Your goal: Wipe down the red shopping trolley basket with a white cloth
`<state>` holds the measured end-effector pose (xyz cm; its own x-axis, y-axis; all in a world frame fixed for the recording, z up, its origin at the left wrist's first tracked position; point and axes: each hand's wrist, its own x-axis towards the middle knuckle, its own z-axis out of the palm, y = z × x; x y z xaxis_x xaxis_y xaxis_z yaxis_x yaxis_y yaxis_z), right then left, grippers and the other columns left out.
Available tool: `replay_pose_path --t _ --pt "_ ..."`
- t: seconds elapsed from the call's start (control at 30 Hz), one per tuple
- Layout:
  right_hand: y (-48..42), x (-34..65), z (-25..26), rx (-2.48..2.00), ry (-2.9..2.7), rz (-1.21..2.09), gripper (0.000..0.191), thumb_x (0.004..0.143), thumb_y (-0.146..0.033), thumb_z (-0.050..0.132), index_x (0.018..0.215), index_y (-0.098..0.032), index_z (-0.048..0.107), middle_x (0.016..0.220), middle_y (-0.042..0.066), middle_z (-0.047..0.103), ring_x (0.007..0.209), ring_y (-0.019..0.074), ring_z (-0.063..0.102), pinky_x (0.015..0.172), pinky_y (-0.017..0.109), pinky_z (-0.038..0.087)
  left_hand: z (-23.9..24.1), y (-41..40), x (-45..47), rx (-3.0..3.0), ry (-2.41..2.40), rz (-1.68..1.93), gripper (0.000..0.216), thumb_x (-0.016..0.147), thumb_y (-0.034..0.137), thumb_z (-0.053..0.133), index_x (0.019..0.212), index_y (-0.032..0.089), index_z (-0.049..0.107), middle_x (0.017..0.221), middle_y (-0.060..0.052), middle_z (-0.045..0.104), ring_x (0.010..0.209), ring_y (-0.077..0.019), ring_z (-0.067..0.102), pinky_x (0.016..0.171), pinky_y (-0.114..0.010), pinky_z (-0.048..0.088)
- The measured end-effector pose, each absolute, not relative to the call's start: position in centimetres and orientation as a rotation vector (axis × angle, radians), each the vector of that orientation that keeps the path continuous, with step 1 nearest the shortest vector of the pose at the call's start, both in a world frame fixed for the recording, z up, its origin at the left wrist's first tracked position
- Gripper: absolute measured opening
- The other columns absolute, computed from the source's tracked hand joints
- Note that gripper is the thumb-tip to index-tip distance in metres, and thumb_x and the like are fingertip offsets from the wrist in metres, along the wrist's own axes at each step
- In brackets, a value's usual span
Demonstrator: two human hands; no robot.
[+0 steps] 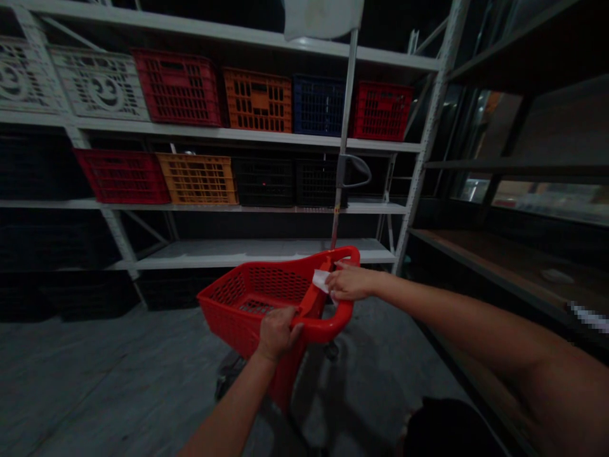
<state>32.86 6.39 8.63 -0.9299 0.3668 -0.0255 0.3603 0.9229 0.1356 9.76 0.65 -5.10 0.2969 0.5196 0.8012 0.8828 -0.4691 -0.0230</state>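
A red plastic shopping basket [247,298] on a wheeled frame stands on the grey floor in front of me. My left hand [277,332] is closed over the near rim of the basket. My right hand [351,283] rests on the right end of the rim with its fingers curled round a small white piece of paper or cloth [320,279]. A metal pole [343,136] with a grey handle rises from the far right corner of the basket, topped by a white sheet [321,18]. The inside of the basket looks bare where it shows.
White metal shelving [266,251] spans the wall ahead, holding red, orange, blue, black and white crates [257,100]. A dark shelf unit with a wooden board [514,266] runs along the right. Open grey floor [95,374] lies to the left.
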Motion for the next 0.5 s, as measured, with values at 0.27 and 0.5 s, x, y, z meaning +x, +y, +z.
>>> replay_pose_path --t 0.27,0.5 --pt "-0.9 32.7 6.3 0.783 3.283 0.134 0.037 0.090 -0.024 0.030 0.083 -0.019 0.067 0.080 0.004 0.069 0.080 0.0164 0.061 0.100 0.037 0.029 -5.0 0.8 10.2 -2.086 -1.240 -1.030 0.052 0.085 0.051 0.020 0.078 0.017 0.059 0.065 -0.007 0.064 0.062 -0.0188 0.060 0.059 -0.029 0.044" --pt "2.6 36.4 4.5 0.547 3.444 0.154 0.035 0.088 -0.026 0.035 0.118 -0.022 0.054 0.116 0.004 0.060 0.113 0.0163 0.048 0.108 0.045 0.012 -5.2 0.8 9.2 -2.086 -1.200 -1.095 0.056 0.085 0.052 0.019 0.083 0.016 0.062 0.065 -0.007 0.065 0.065 -0.0184 0.062 0.061 -0.028 0.045"
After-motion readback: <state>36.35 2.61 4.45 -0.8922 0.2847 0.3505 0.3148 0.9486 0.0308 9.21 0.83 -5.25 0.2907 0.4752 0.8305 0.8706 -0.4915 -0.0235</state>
